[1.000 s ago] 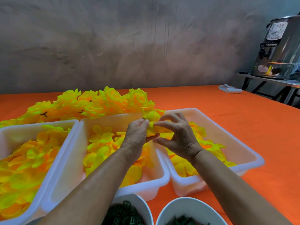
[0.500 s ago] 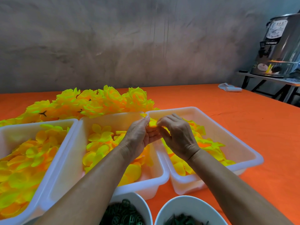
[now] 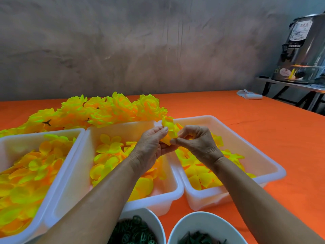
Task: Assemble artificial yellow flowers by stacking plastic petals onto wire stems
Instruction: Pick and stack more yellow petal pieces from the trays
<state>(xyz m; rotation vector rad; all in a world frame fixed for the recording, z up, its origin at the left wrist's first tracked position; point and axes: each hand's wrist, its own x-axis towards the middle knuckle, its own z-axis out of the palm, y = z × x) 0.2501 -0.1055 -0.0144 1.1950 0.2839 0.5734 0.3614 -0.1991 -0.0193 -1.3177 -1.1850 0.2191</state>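
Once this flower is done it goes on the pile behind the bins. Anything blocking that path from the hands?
Nothing visible does. Both hands, left hand and right hand, pinch the half-built flower above the bins' far rims. The finished pile lies just beyond, with only open air between.

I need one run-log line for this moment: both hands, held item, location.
left hand: holds partly built flower | right hand: pinches same flower | location: above the white trays | stem: not visible
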